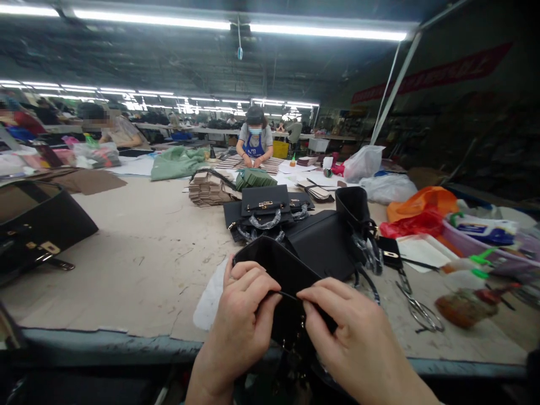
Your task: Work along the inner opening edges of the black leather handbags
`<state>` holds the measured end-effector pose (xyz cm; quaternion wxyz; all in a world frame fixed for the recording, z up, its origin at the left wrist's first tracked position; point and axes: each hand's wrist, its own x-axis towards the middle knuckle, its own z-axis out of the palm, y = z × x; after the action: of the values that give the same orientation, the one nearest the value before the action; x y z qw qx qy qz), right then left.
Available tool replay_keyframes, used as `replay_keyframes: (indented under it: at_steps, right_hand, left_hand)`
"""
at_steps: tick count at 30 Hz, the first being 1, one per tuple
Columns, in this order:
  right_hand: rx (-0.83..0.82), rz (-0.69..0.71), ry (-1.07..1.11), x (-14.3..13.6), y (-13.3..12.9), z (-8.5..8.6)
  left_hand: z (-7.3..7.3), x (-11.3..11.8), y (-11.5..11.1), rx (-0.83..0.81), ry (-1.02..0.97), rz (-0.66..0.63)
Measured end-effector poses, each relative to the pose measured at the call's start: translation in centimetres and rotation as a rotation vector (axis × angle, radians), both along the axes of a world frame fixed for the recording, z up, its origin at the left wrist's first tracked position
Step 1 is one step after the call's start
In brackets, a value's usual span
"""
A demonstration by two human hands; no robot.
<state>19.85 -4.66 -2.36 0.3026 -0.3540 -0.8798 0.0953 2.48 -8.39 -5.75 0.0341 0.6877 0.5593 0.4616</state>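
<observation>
A black handbag (270,259) is between my hands at the table's front edge, its top open and tilted toward me. My left hand (244,309) pinches the rim on the left with thumb and forefinger. A short way to the right, my right hand (346,326) pinches the same edge, so a short span of rim shows between the fingertips. Metal fittings hang below on the bag's dark front, partly hidden by my right hand. Just beyond lie more black handbags (265,201) with plastic-wrapped handles.
Scissors (422,312), a glue bottle (464,306) and a purple basin (498,253) are at the right. A large black bag (37,230) stands at the left. Stacked brown pieces (208,187) lie farther back, where a co-worker (255,138) works across the table.
</observation>
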Motion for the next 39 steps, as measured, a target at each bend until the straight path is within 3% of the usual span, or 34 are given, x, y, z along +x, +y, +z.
replay_keyframes:
  at_steps: [4, 8, 11, 18, 26, 39]
  right_hand:
    - [0.086, 0.101, 0.059, 2.4, 0.4, 0.0]
    - [0.138, 0.041, 0.061, 4.1, 1.7, -0.4]
    - [0.078, 0.008, 0.027, 5.0, 2.4, -1.2]
    - [-0.101, 0.122, -0.021, 6.6, 2.1, -1.9]
    - [-0.078, 0.189, 0.067, 5.7, 1.7, -2.8]
    - [0.097, 0.185, 0.063, 4.7, 0.2, -3.5]
  left_hand:
    - [0.2, 0.1, -0.1, 0.009, 0.003, -0.015]
    - [0.5, 0.1, 0.0, 0.035, 0.035, -0.043]
    - [0.5, 0.0, 0.1, 0.024, 0.053, -0.06]
    - [0.4, 0.5, 0.1, -0.011, 0.049, -0.028]
    - [0.7, 1.9, -0.3, -0.042, 0.094, -0.003]
    - [0.8, 2.2, -0.5, -0.105, 0.038, -0.124]
